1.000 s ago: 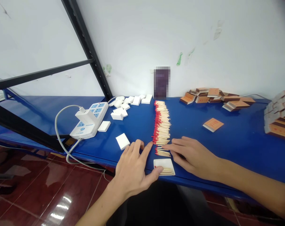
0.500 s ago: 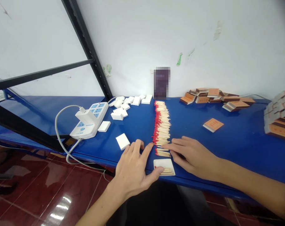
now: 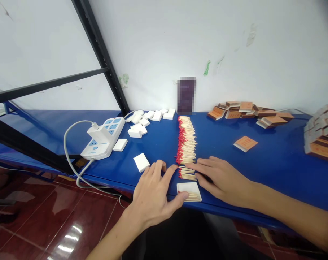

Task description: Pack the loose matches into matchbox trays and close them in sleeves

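A long row of red-tipped matches [image 3: 186, 141] runs from the wall toward me on the blue table [image 3: 274, 162]. My left hand [image 3: 153, 193] lies flat with fingers spread, its index tip at the red heads of a small bunch of matches [image 3: 187, 174] and its thumb on a white inner tray [image 3: 189, 191] with some matches in it at the table's front edge. My right hand [image 3: 220, 178] also lies flat, fingers stretched out, touching the other end of that bunch. Neither hand holds anything.
White trays [image 3: 142, 122] lie scattered at the left, one loose tray [image 3: 141, 162] by my left hand. A white power strip [image 3: 103, 137] with a cable sits further left. Orange matchbox sleeves [image 3: 245, 110] are heaped at the back right, one sleeve [image 3: 245, 143] alone. A black shelf frame [image 3: 99, 54] crosses the left.
The small bunch of matches now sits slightly apart from the long row; both hands have hardly moved.
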`<state>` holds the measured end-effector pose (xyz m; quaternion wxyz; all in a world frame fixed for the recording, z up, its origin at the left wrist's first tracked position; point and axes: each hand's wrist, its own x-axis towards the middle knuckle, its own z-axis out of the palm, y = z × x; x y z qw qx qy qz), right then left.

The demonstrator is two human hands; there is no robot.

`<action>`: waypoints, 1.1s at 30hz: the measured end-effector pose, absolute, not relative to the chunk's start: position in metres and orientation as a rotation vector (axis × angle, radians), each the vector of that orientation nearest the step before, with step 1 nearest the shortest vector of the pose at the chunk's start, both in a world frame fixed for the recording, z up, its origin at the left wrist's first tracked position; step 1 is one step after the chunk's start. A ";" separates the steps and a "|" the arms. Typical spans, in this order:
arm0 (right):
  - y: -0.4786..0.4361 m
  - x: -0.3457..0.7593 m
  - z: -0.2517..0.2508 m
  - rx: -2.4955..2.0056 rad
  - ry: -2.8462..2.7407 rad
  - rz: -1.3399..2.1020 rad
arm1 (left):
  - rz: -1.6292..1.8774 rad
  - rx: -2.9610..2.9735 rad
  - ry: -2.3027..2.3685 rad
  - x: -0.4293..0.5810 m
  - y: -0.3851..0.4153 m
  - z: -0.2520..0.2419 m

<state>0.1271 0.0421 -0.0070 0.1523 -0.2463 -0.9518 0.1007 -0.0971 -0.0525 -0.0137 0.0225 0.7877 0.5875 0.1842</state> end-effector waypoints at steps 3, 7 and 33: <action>0.042 0.128 -0.008 -0.713 -2.729 0.282 | 0.572 2.445 1.805 -0.098 -0.053 -0.014; 0.043 0.129 -0.009 -0.693 -2.729 0.297 | 0.573 2.458 1.780 -0.099 -0.054 -0.015; 0.044 0.125 -0.006 -0.737 -2.646 0.360 | 0.580 2.472 1.761 -0.099 -0.054 -0.016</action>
